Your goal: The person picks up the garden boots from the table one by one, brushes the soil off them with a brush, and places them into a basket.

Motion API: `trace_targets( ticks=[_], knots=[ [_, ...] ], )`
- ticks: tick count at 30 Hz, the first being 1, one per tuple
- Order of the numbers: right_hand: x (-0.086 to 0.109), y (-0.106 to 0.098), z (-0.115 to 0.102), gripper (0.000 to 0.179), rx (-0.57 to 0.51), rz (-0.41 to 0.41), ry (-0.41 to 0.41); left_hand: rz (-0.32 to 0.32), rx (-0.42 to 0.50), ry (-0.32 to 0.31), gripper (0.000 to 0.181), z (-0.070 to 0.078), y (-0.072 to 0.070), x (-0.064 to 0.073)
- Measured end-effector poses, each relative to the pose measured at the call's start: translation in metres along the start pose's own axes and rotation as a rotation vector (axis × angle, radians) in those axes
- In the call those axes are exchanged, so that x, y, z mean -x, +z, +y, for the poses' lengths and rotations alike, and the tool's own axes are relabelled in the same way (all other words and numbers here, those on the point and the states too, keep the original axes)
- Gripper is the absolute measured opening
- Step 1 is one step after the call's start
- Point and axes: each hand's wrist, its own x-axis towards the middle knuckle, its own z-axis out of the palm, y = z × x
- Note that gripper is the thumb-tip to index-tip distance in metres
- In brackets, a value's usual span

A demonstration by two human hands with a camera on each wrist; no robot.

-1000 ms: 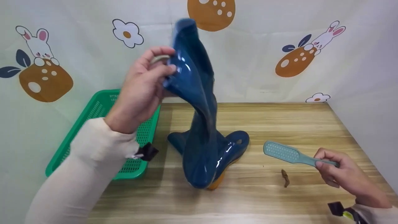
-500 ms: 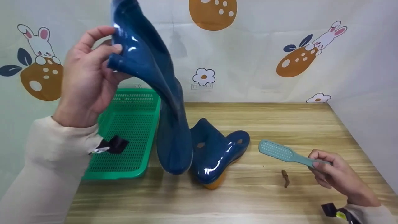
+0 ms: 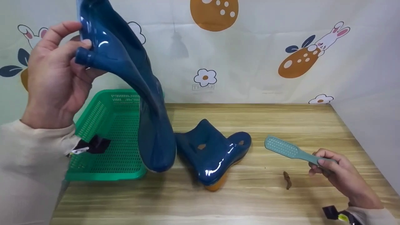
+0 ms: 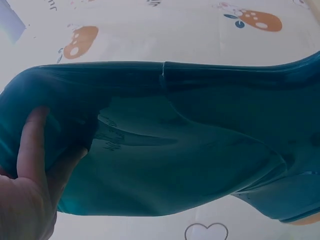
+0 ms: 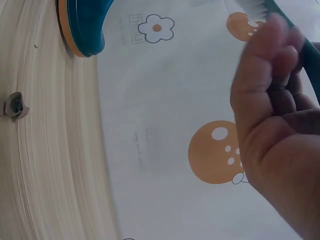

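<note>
My left hand (image 3: pixel 59 68) pinches the shaft of a glossy blue rain boot (image 3: pixel 125 68) near its top. The boot hangs toe down, its foot overlapping the right side of the green basket (image 3: pixel 109 176) in the head view. In the left wrist view the boot's shaft (image 4: pixel 150 165) fills the picture, fingers against it. A second blue rain boot (image 3: pixel 206 153) with an orange sole lies on the table, a brown smudge on its shaft and another near the toe. My right hand (image 3: pixel 337 175) grips the handle of a pale green brush (image 3: pixel 282 147), its dotted back facing up.
A small brown, crooked lump (image 3: pixel 287 180) lies on the wooden table (image 3: pixel 250 203), left of my right hand. Behind the table hangs a pale printed cloth (image 3: pixel 250 62) with rabbits and flowers; another wall stands at the right.
My left hand has carried the hanging boot left and up, off from in front of the other boot, toward the basket. My right hand, still holding the brush, has shifted slightly.
</note>
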Motion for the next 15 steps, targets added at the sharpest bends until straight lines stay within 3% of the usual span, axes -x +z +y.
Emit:
trace_targets(
  ticks=[6, 15],
  knots=[
    [-0.001, 0.002, 0.000, 0.040, -0.002, 0.014, 0.015, 0.044, -0.012, 0.012, 0.033, 0.005, -0.011, -0.001],
    [0.002, 0.002, 0.002, 0.034, 0.007, 0.032, 0.039, 0.205, -0.065, -0.023, 0.032, 0.008, -0.025, -0.009]
  ],
)
